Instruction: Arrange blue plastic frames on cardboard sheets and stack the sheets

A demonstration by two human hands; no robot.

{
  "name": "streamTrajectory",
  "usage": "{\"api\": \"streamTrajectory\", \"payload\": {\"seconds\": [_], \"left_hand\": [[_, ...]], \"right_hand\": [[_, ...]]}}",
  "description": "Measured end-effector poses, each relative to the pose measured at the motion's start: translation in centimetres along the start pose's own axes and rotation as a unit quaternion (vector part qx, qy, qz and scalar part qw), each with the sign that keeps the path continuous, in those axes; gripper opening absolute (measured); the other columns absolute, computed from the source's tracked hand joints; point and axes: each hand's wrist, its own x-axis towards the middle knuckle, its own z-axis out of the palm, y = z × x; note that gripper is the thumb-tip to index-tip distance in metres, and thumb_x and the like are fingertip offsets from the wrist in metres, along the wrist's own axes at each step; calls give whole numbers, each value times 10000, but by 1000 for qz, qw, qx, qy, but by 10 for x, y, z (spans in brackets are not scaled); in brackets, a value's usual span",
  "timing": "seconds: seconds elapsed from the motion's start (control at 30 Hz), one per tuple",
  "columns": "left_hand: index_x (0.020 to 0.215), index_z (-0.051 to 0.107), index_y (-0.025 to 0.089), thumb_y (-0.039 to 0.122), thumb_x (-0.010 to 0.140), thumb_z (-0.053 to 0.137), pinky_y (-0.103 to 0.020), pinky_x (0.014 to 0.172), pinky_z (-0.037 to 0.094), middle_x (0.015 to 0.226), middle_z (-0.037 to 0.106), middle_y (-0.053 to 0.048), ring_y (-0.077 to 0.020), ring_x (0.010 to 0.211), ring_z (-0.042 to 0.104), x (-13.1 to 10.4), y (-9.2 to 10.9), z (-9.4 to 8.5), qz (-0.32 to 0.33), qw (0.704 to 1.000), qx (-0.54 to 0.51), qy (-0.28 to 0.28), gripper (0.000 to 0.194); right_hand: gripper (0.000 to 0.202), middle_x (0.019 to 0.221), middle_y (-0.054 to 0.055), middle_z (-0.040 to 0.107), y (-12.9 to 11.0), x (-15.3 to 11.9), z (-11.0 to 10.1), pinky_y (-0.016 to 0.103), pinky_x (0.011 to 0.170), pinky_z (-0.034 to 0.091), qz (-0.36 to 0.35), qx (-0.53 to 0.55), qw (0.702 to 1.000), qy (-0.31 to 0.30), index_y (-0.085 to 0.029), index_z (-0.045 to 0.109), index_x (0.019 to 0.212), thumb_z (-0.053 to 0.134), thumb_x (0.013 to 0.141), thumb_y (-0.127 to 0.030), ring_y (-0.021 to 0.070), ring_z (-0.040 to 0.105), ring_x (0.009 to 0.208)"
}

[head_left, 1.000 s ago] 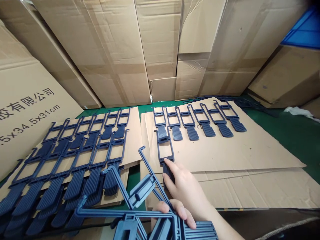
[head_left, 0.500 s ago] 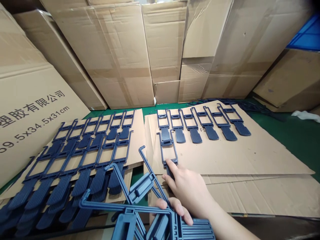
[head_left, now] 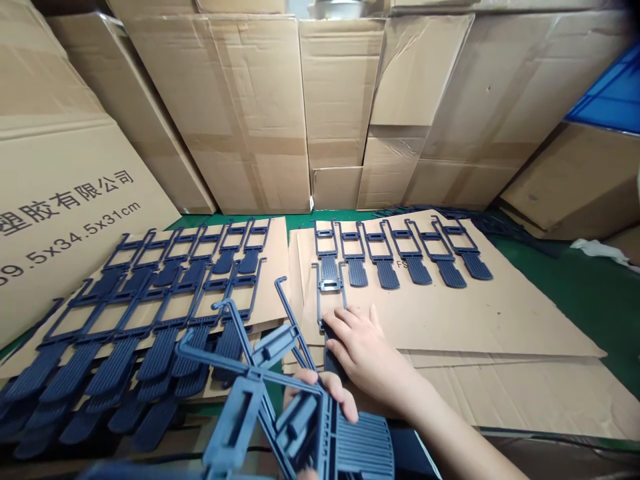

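Observation:
Several dark blue plastic frames [head_left: 283, 380] with hooked arms and ribbed paddles are bunched in my left hand [head_left: 325, 393], whose fingers wrap round them at the bottom centre. My right hand [head_left: 363, 343] rests on a single blue frame [head_left: 330, 285] lying on the right cardboard sheet [head_left: 450, 320]; its fingertips cover the lower part of that frame, and its thumb is apart from the fingers. Above it, a row of similar frames [head_left: 380, 250] lies on the same sheet. Two rows of such frames [head_left: 170, 313] overlap on the left sheet [head_left: 277, 267].
Tall cardboard boxes [head_left: 265, 113] stand along the back, and a printed box [head_left: 65, 173] leans at the left. More dark parts [head_left: 500, 227] lie at the back right of the green table [head_left: 565, 287]. A white cloth or bag [head_left: 603, 252] is at the right edge.
My right hand has shifted from a pointing finger pressing the single frame to several fingers laid over its lower part. The bundle in my left hand has moved and turned slightly. The view has shifted a little.

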Motion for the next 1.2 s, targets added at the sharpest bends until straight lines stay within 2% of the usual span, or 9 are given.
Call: {"api": "streamTrajectory", "payload": {"seconds": [0.1, 0.2, 0.33, 0.43, 0.53, 0.7, 0.77, 0.93, 1.2], "left_hand": [[874, 636, 293, 407, 725, 586, -282, 566, 475, 754, 555, -28, -153, 610, 543, 0, 12, 2, -3, 1000, -12, -6, 195], [1027, 578, 267, 430, 677, 627, -301, 740, 480, 905, 540, -41, -164, 770, 544, -4, 19, 8, 12, 998, -22, 62, 389], [1100, 551, 263, 454, 722, 578, -346, 818, 464, 956, 567, -59, -201, 871, 558, -1, 15, 8, 10, 995, -37, 89, 425], [1109, 571, 254, 505, 737, 551, -375, 847, 452, 957, 604, -76, -242, 947, 554, 5, 7, 3, 16, 995, -27, 97, 449], [1108, 584, 244, 518, 717, 576, -389, 888, 431, 986, 618, -79, -265, 1011, 536, 9, 1, 1, 1, 994, -11, 109, 478], [1213, 487, 262, 402, 708, 634, -382, 925, 406, 1087, 585, -69, -254, 1062, 514, 12, -5, 11, -14, 991, 56, 120, 544], [1216, 462, 293, 346, 688, 661, -355, 897, 430, 1076, 581, -48, -231, 1029, 533, 12, -7, 16, -19, 990, 86, 110, 567], [1055, 523, 325, 276, 642, 699, -271, 622, 519, 948, 549, -13, -150, 756, 567, 12, -8, 22, 44, 989, 126, 57, 451], [1071, 511, 314, 273, 697, 607, -269, 620, 510, 962, 484, -40, -134, 763, 511, 9, 2, 19, 50, 991, 51, 111, 388]], "right_hand": [[393, 1244, 66, 457, 2, -1, 3, 581, 1017, 72, 8, 68, 998, -2, -222, 422, 1261, 279, 895, -197, 198, 343, 1203], [389, 1293, 60, 420, 6, -3, 1, 585, 1018, -26, 39, 142, 989, 27, -218, 410, 1271, 277, 906, -234, 184, 325, 1232], [367, 1245, 50, 462, 5, -20, -14, 432, 1048, 235, 41, 284, 955, 69, -224, 482, 1201, 303, 913, -363, 153, 410, 1169], [423, 1224, 24, 473, 0, -39, -27, 307, 974, 366, -3, 327, 945, 13, -278, 449, 1241, 470, 842, -419, 140, 447, 1126], [534, 1225, 12, 472, -1, -53, -34, 289, 969, 369, -18, 299, 954, -23, -313, 403, 1278, 574, 779, -400, 144, 445, 1127], [524, 1168, 30, 501, 10, -58, -32, 305, 907, 418, -14, 212, 976, -40, -285, 345, 1317, 511, 824, -342, 147, 491, 1053], [520, 1073, 40, 540, 16, -59, -29, 288, 827, 460, -18, 165, 986, 4, -249, 342, 1319, 491, 825, -310, 144, 529, 966], [438, 1093, 69, 563, 33, -60, -22, 238, 819, 464, 56, 72, 963, 254, -146, 439, 1236, 468, 821, -284, 143, 537, 1007], [445, 1082, 76, 588, 49, -66, -2, 290, 773, 487, 223, 38, 947, 228, -133, 527, 1188, 428, 818, -360, 190, 572, 964]]}}
